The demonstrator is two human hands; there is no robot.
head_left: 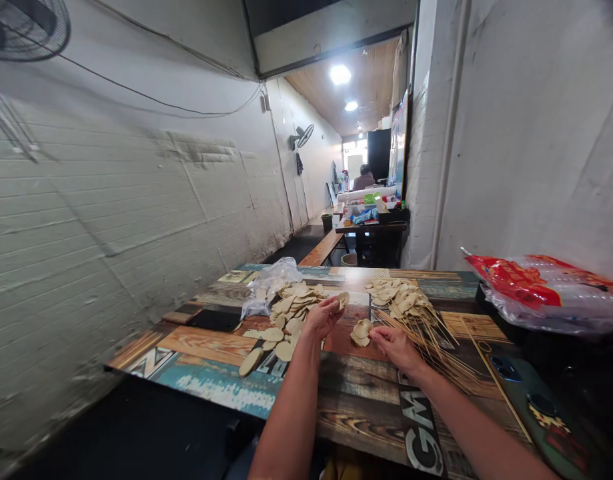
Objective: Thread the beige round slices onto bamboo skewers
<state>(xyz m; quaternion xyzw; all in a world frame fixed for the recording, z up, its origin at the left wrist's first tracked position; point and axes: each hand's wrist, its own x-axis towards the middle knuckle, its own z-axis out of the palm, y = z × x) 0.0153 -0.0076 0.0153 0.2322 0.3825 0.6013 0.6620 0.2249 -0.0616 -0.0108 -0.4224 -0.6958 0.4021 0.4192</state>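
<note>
My left hand (322,316) is raised a little above the table, fingers pinched on a pale round slice (343,299). My right hand (397,347) rests on the table with fingers curled, pinching the end of a thin wooden skewer that carries a small stack of slices (361,331). A loose heap of the same pale slices (292,308) lies left of my left hand. Finished skewers with slices (405,301) lie fanned out to the right of my right hand.
A clear plastic bag (271,283) sits behind the loose heap. A red and clear packet (546,290) lies at the far right, and a phone (533,403) near the right front. The patterned table (211,373) butts against a white brick wall. A person sits far down the room.
</note>
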